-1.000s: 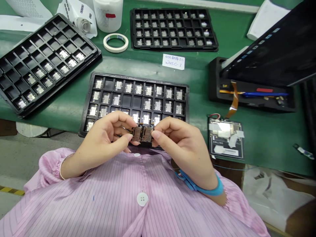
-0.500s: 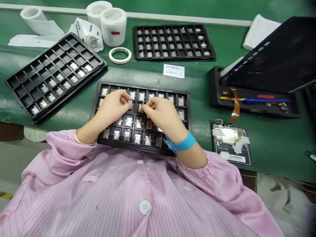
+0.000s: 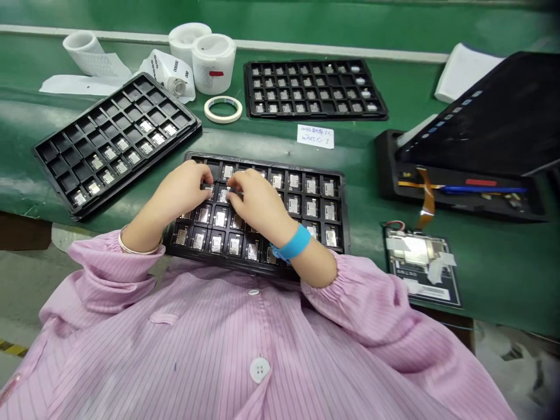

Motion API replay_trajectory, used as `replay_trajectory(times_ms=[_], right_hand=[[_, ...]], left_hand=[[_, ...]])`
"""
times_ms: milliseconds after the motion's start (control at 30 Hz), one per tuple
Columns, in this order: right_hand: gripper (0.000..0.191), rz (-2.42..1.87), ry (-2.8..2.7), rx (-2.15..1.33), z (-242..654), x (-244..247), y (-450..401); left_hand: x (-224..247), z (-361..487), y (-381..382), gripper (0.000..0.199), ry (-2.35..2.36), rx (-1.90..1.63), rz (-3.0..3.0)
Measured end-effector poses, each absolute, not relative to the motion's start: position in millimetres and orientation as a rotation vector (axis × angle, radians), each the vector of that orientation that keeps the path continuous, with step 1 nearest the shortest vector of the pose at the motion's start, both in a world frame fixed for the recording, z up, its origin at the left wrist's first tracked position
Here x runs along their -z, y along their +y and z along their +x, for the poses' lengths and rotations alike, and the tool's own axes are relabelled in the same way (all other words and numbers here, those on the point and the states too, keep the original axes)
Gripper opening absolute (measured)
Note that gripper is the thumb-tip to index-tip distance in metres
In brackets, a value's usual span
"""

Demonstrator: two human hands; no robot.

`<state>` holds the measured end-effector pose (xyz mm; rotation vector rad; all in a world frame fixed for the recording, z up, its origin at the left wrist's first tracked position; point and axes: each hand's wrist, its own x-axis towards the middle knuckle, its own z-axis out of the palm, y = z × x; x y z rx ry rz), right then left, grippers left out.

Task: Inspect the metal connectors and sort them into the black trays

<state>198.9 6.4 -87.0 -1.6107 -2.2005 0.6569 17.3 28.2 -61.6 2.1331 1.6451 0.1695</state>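
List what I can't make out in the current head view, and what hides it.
Head view, hidden: several cells of the front black component tray, behind the right hand.
Head view, hidden by its own fingers: whether the left hand pinches anything.
Head view, too small and blurred: upper handwriting on the white label.
Head view, cut off by right edge: black screen.

The smooth green bench [image 3: 365,256] carries black rectangular compartmented plastic trays [image 3: 210,258], a flat cream tape ring [image 3: 223,119], a white handwritten paper label [image 3: 315,136] and translucent white rolls [image 3: 213,61].
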Motion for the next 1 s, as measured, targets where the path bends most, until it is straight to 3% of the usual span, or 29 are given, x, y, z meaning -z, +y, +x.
replay_trajectory(times_ms=[200,433,667,1000], right_hand=[[0.014,-1.574,-2.199,-0.731,188.0,94.7,14.4],[0.017,-1.472,-2.049,-0.818,196.6,95.0,-1.4],[0.024,-1.109,-1.448,-1.444,221.5,63.1,-39.4],[0.023,-1.147,-1.54,-1.381,246.5,32.0,-78.7]], left_hand=[[67.8,23.5,27.1,0.015,1.733,-0.118,2.159],[66.5,24.4,4.2,0.008,1.827,-0.315,2.127],[50.6,31.1,-49.4,0.009,1.41,-1.046,1.422],[38.3,45.7,-78.9,0.019,1.061,-0.96,1.146]])
